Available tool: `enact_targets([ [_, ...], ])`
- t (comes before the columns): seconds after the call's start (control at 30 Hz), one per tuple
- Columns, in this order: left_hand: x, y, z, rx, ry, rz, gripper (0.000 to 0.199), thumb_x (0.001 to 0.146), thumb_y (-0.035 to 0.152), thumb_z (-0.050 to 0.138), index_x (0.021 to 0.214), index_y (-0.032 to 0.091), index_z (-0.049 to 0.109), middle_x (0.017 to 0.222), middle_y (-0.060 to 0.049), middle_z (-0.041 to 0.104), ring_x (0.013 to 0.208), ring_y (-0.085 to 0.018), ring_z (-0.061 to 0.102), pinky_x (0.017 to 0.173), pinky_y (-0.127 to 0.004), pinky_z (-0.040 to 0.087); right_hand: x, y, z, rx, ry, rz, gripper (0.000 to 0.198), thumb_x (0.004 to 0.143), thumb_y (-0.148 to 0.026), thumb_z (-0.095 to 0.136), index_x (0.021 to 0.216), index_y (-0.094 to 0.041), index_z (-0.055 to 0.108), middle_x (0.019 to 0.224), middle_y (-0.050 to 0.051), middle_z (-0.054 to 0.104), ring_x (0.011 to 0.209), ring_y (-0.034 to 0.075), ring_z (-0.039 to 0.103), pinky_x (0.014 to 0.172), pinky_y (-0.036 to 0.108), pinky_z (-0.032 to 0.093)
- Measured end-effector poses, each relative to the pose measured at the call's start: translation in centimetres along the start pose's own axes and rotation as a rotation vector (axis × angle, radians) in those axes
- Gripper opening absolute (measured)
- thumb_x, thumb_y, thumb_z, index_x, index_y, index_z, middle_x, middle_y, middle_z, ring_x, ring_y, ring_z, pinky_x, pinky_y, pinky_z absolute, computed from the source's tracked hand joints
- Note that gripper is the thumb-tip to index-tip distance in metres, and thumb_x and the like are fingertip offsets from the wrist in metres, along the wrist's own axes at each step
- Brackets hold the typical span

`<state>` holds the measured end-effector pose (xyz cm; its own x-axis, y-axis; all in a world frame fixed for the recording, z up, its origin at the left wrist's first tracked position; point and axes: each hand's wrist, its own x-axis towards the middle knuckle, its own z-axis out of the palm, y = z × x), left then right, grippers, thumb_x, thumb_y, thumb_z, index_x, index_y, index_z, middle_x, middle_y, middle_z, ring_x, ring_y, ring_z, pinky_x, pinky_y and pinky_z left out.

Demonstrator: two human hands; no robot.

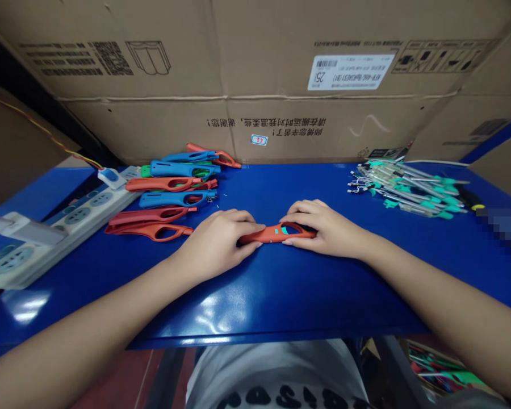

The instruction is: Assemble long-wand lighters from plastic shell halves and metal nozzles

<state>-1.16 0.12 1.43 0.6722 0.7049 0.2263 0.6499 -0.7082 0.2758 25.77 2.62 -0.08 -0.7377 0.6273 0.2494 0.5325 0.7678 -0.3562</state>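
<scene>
An orange lighter casing (pixel 276 233) with a teal trigger lies flat on the blue table (pixel 281 284) in front of me. My left hand (pixel 217 241) presses down on its left end, fingers curled over it. My right hand (pixel 323 227) covers its right end, fingertips on the top edge. Both hands grip the same piece against the tabletop.
A pile of orange and blue lighter casings (pixel 174 190) lies at the left. Several metal tubes with teal fittings (pixel 404 190) lie at the right rear. A white power strip (pixel 55 227) sits at the far left. Cardboard boxes (pixel 255 79) wall off the back.
</scene>
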Motion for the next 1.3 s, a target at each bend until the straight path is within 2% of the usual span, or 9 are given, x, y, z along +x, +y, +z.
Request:
enact_targets([
  [0.6,-0.09,-0.10,0.20,0.024,-0.014,-0.003,0.025,0.095,0.029,0.064,0.117,0.022,0.074,0.107,-0.007,0.071,0.098,-0.023,0.067,0.088,-0.037,0.053,0.01,-0.08,0.21,0.067,0.000,0.045,0.039,0.091,-0.049,0.068,0.118,-0.022,0.068,0.115,0.009,0.067,0.109,0.025,0.063,0.093,0.041,0.041],
  [0.83,-0.12,0.09,0.03,0.037,-0.021,-0.006,0.025,0.095,0.027,0.064,0.118,0.022,0.073,0.107,-0.007,0.072,0.097,-0.023,0.067,0.086,-0.037,0.053,-0.11,-0.37,0.05,-0.044,0.025,-0.003,0.038,0.093,-0.050,0.064,0.117,-0.021,0.069,0.113,0.009,0.068,0.104,0.025,0.062,0.088,0.040,0.039],
  [1.07,-0.14,0.28,-0.05,0.046,-0.013,-0.005,0.024,0.094,0.027,0.066,0.116,0.022,0.074,0.107,-0.007,0.072,0.097,-0.023,0.067,0.085,-0.037,0.053,-0.06,-0.65,-0.17,-0.048,0.049,-0.008,0.037,0.091,-0.049,0.068,0.114,-0.021,0.070,0.110,0.008,0.068,0.102,0.024,0.062,0.087,0.039,0.039],
  [1.3,-0.05,0.37,0.02,0.066,-0.019,-0.012,0.025,0.094,0.027,0.066,0.117,0.021,0.074,0.107,-0.007,0.072,0.098,-0.024,0.067,0.087,-0.037,0.053,0.12,-0.34,0.15,0.070,0.048,0.060,0.037,0.085,-0.046,0.075,0.113,-0.022,0.071,0.111,0.007,0.068,0.105,0.023,0.063,0.094,0.040,0.043],
])
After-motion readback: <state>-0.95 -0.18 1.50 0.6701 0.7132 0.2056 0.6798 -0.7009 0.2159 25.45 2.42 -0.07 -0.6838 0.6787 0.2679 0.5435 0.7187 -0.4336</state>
